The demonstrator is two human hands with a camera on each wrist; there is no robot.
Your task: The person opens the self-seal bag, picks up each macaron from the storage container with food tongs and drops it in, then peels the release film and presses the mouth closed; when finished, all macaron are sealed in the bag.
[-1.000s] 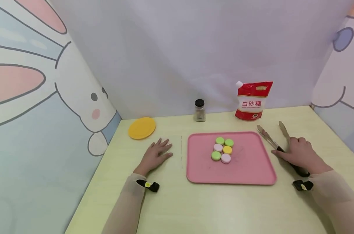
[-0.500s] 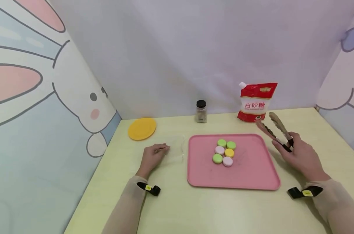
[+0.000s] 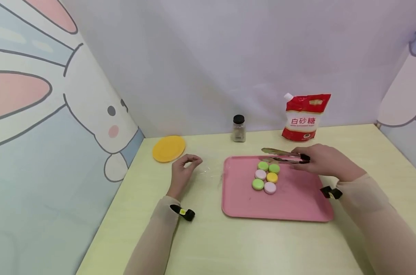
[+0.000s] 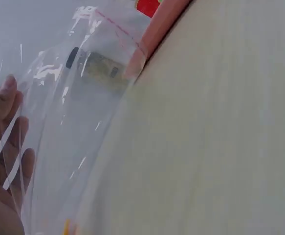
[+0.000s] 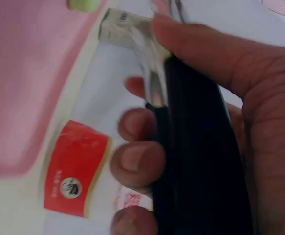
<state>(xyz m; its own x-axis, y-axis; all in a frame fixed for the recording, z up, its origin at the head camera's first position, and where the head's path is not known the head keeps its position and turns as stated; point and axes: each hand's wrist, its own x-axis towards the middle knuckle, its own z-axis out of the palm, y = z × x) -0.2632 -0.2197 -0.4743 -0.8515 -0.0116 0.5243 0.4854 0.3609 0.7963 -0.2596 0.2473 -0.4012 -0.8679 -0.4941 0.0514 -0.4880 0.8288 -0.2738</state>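
Note:
In the head view my left hand (image 3: 181, 175) pinches a clear plastic bag (image 3: 212, 169) left of the pink tray. The left wrist view shows the bag (image 4: 59, 122) hanging from the thumb and fingers, with a red line near its edge. My right hand (image 3: 326, 162) grips black-handled metal tongs (image 3: 280, 152) above the tray's far right part. Their two arms point left, slightly apart, over the macarons, with nothing between the tips. Several green macarons (image 3: 257, 184), two pale pink macarons (image 3: 270, 187) and one yellow macaron (image 3: 272, 177) lie grouped on the tray (image 3: 283, 210).
A yellow plate (image 3: 168, 148) lies at the back left of the table (image 3: 249, 244). Behind the tray stands a small black-lidded jar (image 3: 239, 130). To its right a red and white sugar pouch (image 3: 304, 118) stands upright by the back wall.
My right hand has lifted the tongs off the table and swung them left over the tray. My left hand, earlier flat on the bag, has taken hold of it and raised it.

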